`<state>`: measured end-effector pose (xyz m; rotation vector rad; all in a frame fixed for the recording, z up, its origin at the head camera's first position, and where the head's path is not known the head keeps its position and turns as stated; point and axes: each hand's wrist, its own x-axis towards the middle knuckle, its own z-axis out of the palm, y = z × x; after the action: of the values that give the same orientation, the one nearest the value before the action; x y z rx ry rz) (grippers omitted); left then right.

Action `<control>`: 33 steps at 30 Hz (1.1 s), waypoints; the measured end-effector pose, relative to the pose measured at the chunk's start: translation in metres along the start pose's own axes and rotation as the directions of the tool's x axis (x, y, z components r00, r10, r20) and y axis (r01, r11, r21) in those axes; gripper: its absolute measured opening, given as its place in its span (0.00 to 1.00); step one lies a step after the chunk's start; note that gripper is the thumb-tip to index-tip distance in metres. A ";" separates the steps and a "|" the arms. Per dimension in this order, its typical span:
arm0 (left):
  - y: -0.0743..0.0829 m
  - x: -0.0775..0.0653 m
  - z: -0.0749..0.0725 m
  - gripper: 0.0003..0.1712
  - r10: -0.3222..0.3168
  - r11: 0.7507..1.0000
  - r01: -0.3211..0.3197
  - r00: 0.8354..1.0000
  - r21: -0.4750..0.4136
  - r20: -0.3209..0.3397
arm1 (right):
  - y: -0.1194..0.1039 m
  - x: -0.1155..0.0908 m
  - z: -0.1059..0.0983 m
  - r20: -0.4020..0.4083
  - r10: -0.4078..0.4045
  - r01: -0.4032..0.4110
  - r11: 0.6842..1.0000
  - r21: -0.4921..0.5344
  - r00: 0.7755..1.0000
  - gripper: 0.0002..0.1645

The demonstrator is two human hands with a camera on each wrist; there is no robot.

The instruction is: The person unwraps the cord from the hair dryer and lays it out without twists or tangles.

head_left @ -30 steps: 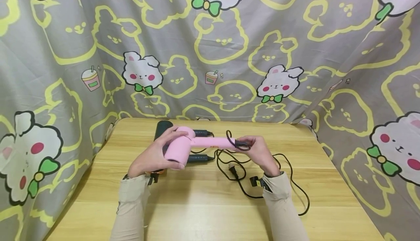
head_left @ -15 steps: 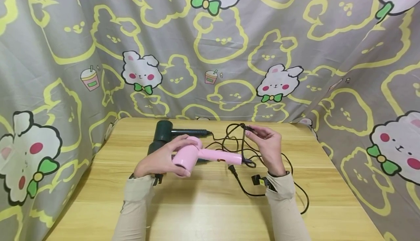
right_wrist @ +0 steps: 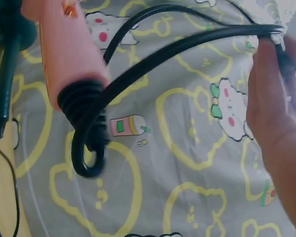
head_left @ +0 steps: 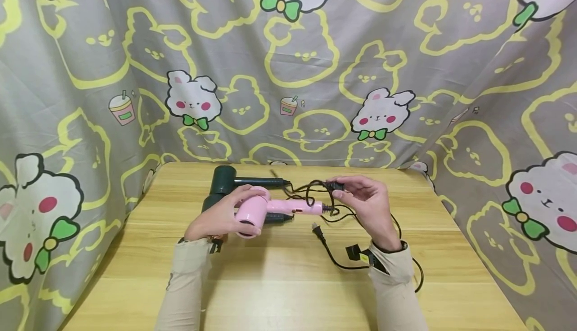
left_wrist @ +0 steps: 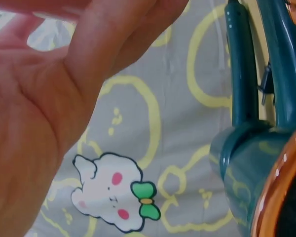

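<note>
A pink hair dryer [head_left: 252,213] is held above the table by my left hand [head_left: 212,218], which grips its barrel between thumb and fingers. Its handle points right, and a black cord [right_wrist: 172,54] loops out of the ribbed sleeve at the handle's end. Between thumb and fingertips, my right hand [head_left: 367,203] pinches a gathered part of this cord, to the right of the handle. Two dark green hair dryers lie behind: the farther one [head_left: 224,180] shows fully, while the nearer one [head_left: 277,218] is partly covered by my left hand and the pink dryer.
Black cords tangle on the wooden table [head_left: 288,291] below and behind my right hand. A two-pin plug [head_left: 317,231] lies in front of them, its cord running under my right wrist. A patterned curtain [head_left: 315,135] encloses the table at the back and sides.
My right hand has left the handle's end, lifted the cord up, then lowered it slightly. The pink dryer has shifted a little right and toward me, with my left hand still holding it.
</note>
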<state>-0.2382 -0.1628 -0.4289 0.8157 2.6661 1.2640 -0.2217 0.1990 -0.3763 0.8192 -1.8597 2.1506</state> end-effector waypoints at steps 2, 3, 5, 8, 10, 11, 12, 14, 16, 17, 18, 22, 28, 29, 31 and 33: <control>-0.002 -0.003 -0.004 0.51 -0.024 0.999 0.026 0.999 0.029 -0.045 | -0.004 -0.002 0.001 0.088 -0.016 0.015 1.000 0.006 0.996 0.16; -0.003 -0.004 -0.006 0.52 -0.036 0.998 0.039 0.997 0.044 -0.066 | -0.006 -0.003 0.001 0.124 -0.021 0.020 1.000 0.011 0.992 0.16; -0.004 -0.008 -0.009 0.53 -0.072 0.995 0.079 0.992 0.068 -0.104 | -0.008 -0.005 0.000 0.191 -0.022 0.022 1.000 0.005 0.981 0.16; -0.005 -0.011 -0.013 0.55 -0.090 0.991 0.103 0.985 0.085 -0.148 | -0.012 -0.009 -0.005 0.276 0.016 -0.002 0.999 -0.050 0.961 0.16; -0.006 -0.012 -0.016 0.54 -0.073 0.993 0.087 0.983 0.076 -0.168 | -0.015 -0.013 -0.009 0.332 0.062 -0.030 0.994 -0.103 0.941 0.16; -0.006 -0.013 -0.017 0.55 -0.063 0.994 0.077 0.982 0.074 -0.180 | -0.016 -0.014 -0.012 0.359 0.086 -0.040 0.990 -0.134 0.929 0.15; -0.007 -0.014 -0.019 0.55 -0.052 0.995 0.069 0.979 0.079 -0.196 | -0.017 -0.015 -0.015 0.391 0.103 -0.043 0.986 -0.160 0.915 0.15; -0.006 -0.015 -0.022 0.55 -0.029 0.997 0.045 0.974 0.065 -0.224 | -0.017 -0.016 -0.021 0.439 0.154 -0.060 0.974 -0.220 0.885 0.13; -0.005 -0.017 -0.025 0.55 -0.022 0.998 0.038 0.965 0.055 -0.260 | -0.016 -0.017 -0.029 0.478 0.204 -0.070 0.956 -0.284 0.855 0.12; -0.005 -0.018 -0.026 0.55 -0.025 0.997 0.043 0.959 0.058 -0.282 | -0.015 -0.017 -0.033 0.490 0.234 -0.079 0.945 -0.316 0.840 0.12; -0.004 -0.019 -0.028 0.56 -0.026 0.997 0.046 0.953 0.058 -0.301 | -0.014 -0.017 -0.037 0.498 0.264 -0.088 0.933 -0.349 0.826 0.12; -0.002 -0.024 -0.031 0.58 -0.042 0.995 0.071 0.933 0.068 -0.358 | -0.011 -0.020 -0.060 0.491 0.353 -0.114 0.885 -0.452 0.797 0.13; 0.002 -0.029 -0.036 0.59 -0.049 0.993 0.086 0.924 0.081 -0.379 | -0.015 -0.030 -0.101 0.365 0.407 -0.149 0.811 -0.565 0.837 0.12; 0.003 -0.030 -0.036 0.59 -0.049 0.993 0.088 0.923 0.084 -0.383 | -0.017 -0.032 -0.107 0.319 0.410 -0.164 0.796 -0.582 0.854 0.12; 0.002 -0.033 -0.038 0.59 -0.052 0.992 0.094 0.921 0.089 -0.385 | -0.022 -0.036 -0.120 0.226 0.406 -0.202 0.775 -0.599 0.885 0.13; 0.001 -0.038 -0.040 0.59 -0.060 0.990 0.104 0.919 0.091 -0.391 | -0.027 -0.041 -0.133 0.140 0.394 -0.241 0.766 -0.595 0.908 0.16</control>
<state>-0.2164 -0.2088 -0.4075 0.4961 3.0629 1.3946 -0.2126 0.3399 -0.3830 0.6967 -2.7552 1.5078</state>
